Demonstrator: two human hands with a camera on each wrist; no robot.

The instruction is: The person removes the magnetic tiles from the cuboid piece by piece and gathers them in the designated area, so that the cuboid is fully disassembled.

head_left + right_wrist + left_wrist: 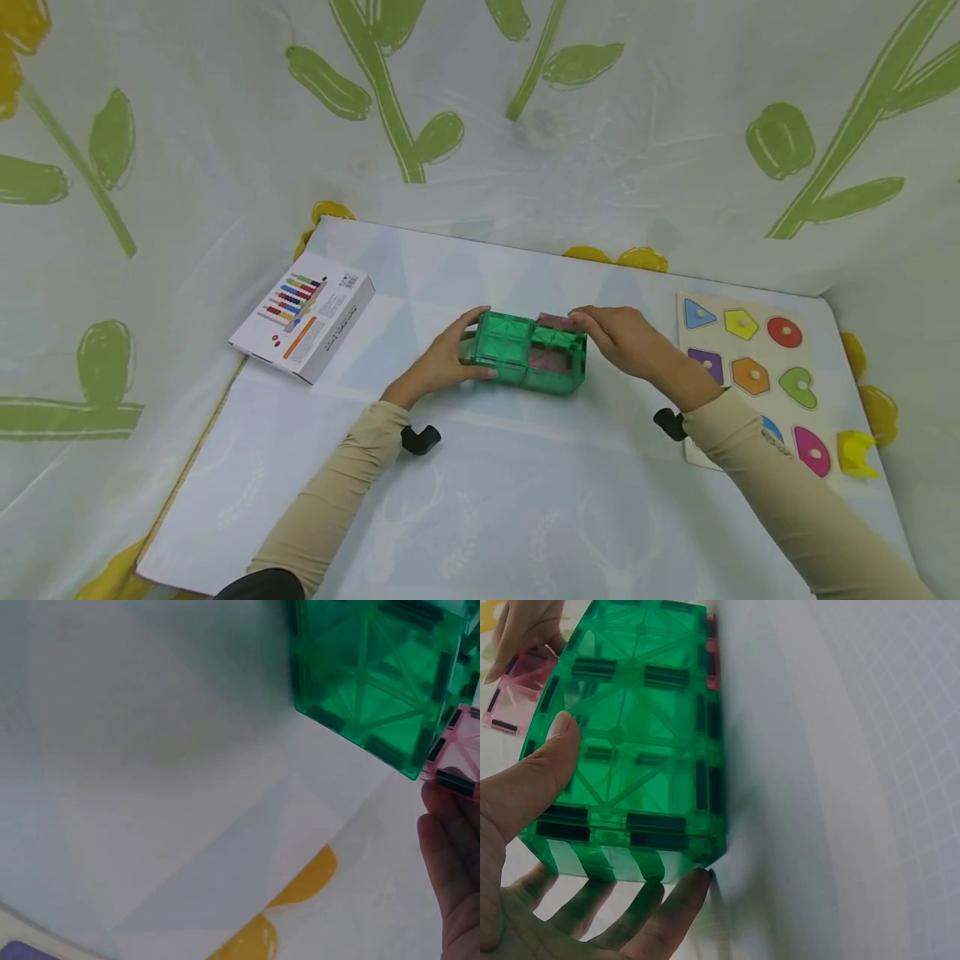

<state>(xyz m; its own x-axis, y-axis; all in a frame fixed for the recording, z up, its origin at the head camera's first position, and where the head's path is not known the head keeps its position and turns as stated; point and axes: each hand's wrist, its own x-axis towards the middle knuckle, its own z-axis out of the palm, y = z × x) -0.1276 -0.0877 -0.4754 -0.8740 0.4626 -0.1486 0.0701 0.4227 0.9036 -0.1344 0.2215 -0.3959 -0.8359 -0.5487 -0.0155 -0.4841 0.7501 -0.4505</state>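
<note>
A green translucent block of magnetic tiles (504, 337) stands on the table, its right section uncovered on top. My left hand (438, 360) grips its left end; in the left wrist view the thumb (559, 742) lies along one face and the fingers spread across the end. At the block's far right edge, my right hand (626, 342) pinches a pink magnetic tile (555, 321), which tilts outward from the edge in the left wrist view. More pink (550, 360) shows through the uncovered section. The right thumb is hidden in the right wrist view.
A white box with a picture of coloured beads (300, 317) lies at the back left. On the right is a wooden shape puzzle board (738, 321), with a yellow piece (855, 454) at its near right corner. A patterned curtain (540, 167) hangs behind the table.
</note>
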